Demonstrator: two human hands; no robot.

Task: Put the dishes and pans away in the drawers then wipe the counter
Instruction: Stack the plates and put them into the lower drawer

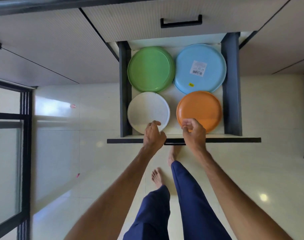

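Head view: at the drawer front, left hand curls on the white plate rim, grip unclear, while right hand hangs loose and empty over the orange plate, plates probably light, stiff, slick, best pinched by rims.

One open dark-sided drawer holds four round plastic plates: one green plate at its far left, one pale blue plate at its far right, one white plate at its near left, one orange plate at its near right. Two bare hands, left hand and right hand, are above its front edge.
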